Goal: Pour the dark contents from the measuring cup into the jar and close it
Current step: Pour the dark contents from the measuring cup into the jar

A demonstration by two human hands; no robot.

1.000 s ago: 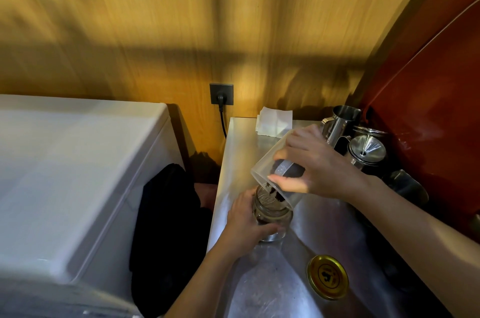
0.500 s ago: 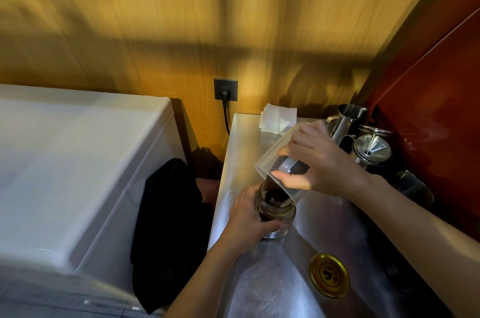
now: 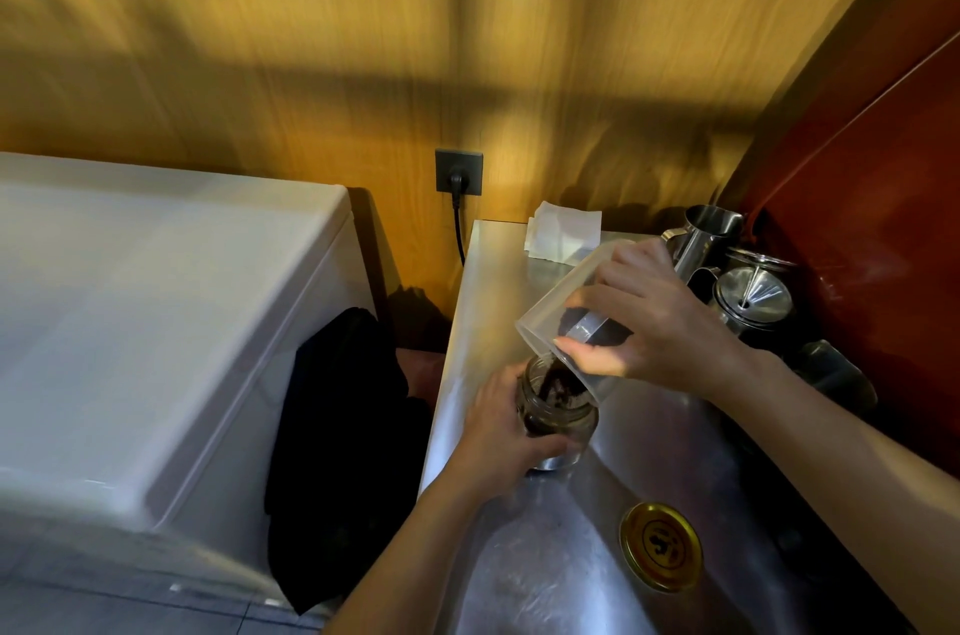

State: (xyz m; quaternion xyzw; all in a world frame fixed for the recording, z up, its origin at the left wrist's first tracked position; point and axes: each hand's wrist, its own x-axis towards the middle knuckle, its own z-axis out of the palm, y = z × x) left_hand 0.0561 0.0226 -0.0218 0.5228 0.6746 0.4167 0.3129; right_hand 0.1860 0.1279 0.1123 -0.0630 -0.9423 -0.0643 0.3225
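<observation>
A small glass jar [image 3: 566, 419] stands on the steel counter [image 3: 524, 572], part full of dark contents. My left hand [image 3: 501, 432] wraps its left side. My right hand [image 3: 649, 317] holds a clear plastic measuring cup [image 3: 558, 312] tipped steeply, its lip over the jar's mouth. A dark stream runs from the cup into the jar. The gold jar lid [image 3: 661, 546] lies flat on the counter, near and to the right of the jar.
Steel pitchers and a funnel-topped pot [image 3: 748, 291] crowd the back right against a red panel. Folded white paper [image 3: 563, 232] lies at the counter's back. A white appliance [image 3: 156, 322] stands left, dark cloth [image 3: 343, 426] hanging in the gap.
The dark contents have been flowing from the cup, and the level in the jar has risen. Both hands have kept their holds.
</observation>
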